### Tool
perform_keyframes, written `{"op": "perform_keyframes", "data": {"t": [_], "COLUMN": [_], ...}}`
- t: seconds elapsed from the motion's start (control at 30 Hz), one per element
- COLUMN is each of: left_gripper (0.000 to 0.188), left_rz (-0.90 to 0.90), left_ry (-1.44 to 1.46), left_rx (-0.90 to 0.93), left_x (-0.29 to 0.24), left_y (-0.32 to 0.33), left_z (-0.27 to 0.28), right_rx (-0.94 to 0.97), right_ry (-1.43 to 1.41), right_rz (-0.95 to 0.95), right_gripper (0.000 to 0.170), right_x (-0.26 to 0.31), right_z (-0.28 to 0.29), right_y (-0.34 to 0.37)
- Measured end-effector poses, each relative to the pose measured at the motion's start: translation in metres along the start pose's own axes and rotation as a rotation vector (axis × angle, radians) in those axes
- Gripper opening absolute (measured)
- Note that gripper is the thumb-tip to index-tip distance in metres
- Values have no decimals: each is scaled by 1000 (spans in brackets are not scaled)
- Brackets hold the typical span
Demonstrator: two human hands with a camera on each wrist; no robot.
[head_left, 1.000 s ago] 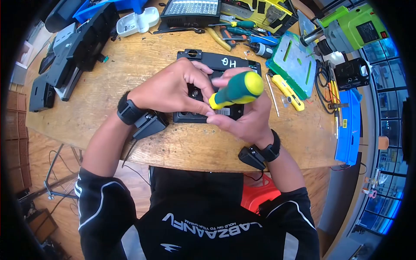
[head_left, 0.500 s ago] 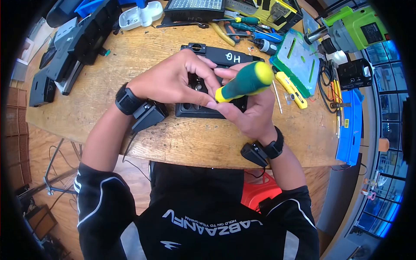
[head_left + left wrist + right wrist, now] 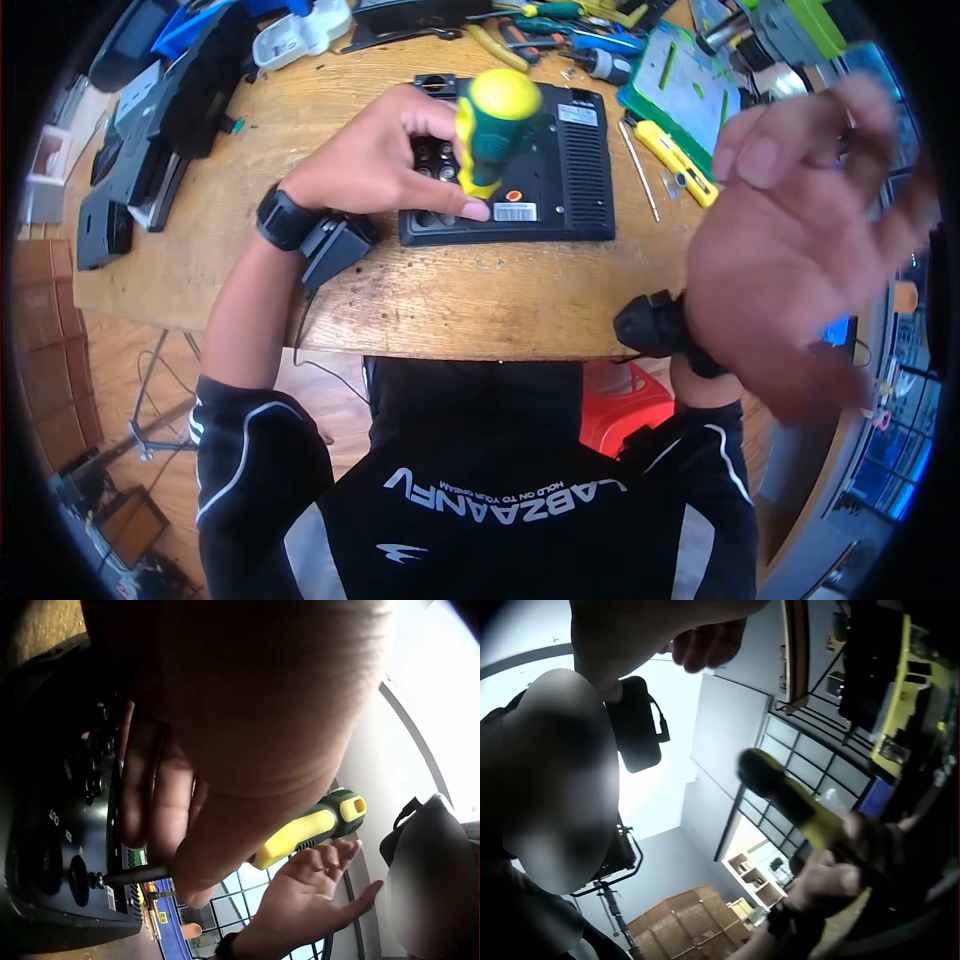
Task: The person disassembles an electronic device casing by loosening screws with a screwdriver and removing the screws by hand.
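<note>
My left hand (image 3: pixel 365 165) pinches a green and yellow screwdriver (image 3: pixel 495 130) low down, between thumb and fingers. In the left wrist view, the screwdriver's shaft (image 3: pixel 139 875) runs from those fingertips to a small metal piece in a round recess of a black device (image 3: pixel 580 190). The device lies on the table, showing connectors, a barcode label and vent slots. My right hand (image 3: pixel 790 240) is raised off to the right, blurred and away from the handle. In the left wrist view, the right hand (image 3: pixel 300 896) appears behind the handle with its fingers loosely bent and nothing held.
A yellow utility knife (image 3: pixel 672 160) and a thin rod (image 3: pixel 640 170) lie right of the device. Behind them stands a green drill (image 3: pixel 800 30) over a metal plate (image 3: pixel 685 75). Black housings (image 3: pixel 165 130) and a white dish (image 3: pixel 300 38) occupy the left and back.
My right hand has let go of the screwdriver and moved right and up towards the head camera. The handle now leans less to the right, and my left hand keeps its hold.
</note>
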State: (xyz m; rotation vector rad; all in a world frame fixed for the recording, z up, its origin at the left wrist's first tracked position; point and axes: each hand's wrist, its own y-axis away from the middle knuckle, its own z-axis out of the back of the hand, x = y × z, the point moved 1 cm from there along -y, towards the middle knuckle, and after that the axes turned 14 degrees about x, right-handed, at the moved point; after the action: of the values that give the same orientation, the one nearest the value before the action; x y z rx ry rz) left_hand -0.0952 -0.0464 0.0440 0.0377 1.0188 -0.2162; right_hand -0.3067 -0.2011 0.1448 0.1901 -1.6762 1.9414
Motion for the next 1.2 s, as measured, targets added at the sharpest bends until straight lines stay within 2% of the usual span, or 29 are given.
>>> {"op": "perform_keyframes", "data": {"t": [0.07,0.1,0.13,0.17,0.2,0.23,0.27,0.37,0.4,0.47,0.53,0.6,0.7,0.73,0.77,0.83,0.93,1.0,1.03,1.07,1.1,1.13,1.17,1.2], "left_gripper": [21,25,25,26,27,29,29,26,25,24,26,28,28,28,28,25,22,73,64,44,33,25,25,25], "left_rz": [-70,148,143,63,-3,74,73,64,-13,26,42,116,19,5,21,59,40,115,82,47,-18,-83,-75,-84], "left_ry": [117,262,239,244,282,300,287,290,155,213,196,312,41,-15,79,281,285,261,247,143,109,77,91,106], "left_rx": [-37,-37,-61,-72,-90,-59,-62,-92,-84,-70,-66,-16,-61,-53,-62,-51,-73,-29,-52,-8,-29,-53,-54,-59], "left_x": [-5,-16,-20,-22,-23,-27,-27,-26,-23,-22,-24,-19,-24,-23,-27,-28,-16,-6,-8,-7,-4,-4,-5,-6], "left_y": [-2,2,4,0,-1,-1,-1,0,-3,-2,-2,-2,-2,-2,-1,-2,-2,1,-1,0,-2,-3,-2,-2], "left_z": [-4,-4,-8,-2,-2,0,1,1,2,2,4,4,10,7,7,4,-1,-1,-1,2,3,-2,-9,-11], "right_rx": [693,692,487,269,275,265,246,235,229,222,195,154,92,77,60,28,-14,-46,-64,-81,-98,-112,-124,87], "right_ry": [390,384,223,84,85,123,169,155,169,219,269,306,346,358,363,356,350,355,362,368,373,379,385,59], "right_rz": [-91,-84,-45,12,34,-19,-70,-10,5,46,109,162,200,190,168,96,-7,-59,-74,-90,-110,-133,-150,121], "right_gripper": [83,83,76,69,69,65,61,61,62,64,66,68,71,72,73,75,78,81,82,83,84,85,86,98], "right_x": [22,22,20,17,19,21,20,-4,-8,11,0,-1,4,15,-2,12,-5,-3,-6,0,-9,-3,1,-22], "right_z": [46,45,44,42,42,41,41,31,35,44,41,37,60,64,43,52,27,21,19,20,19,14,11,7], "right_y": [-25,-18,-15,-19,-22,-24,-26,-39,-43,-38,-52,-54,-48,-34,-49,-24,-23,-18,-16,-13,-12,-8,-7,-18]}}
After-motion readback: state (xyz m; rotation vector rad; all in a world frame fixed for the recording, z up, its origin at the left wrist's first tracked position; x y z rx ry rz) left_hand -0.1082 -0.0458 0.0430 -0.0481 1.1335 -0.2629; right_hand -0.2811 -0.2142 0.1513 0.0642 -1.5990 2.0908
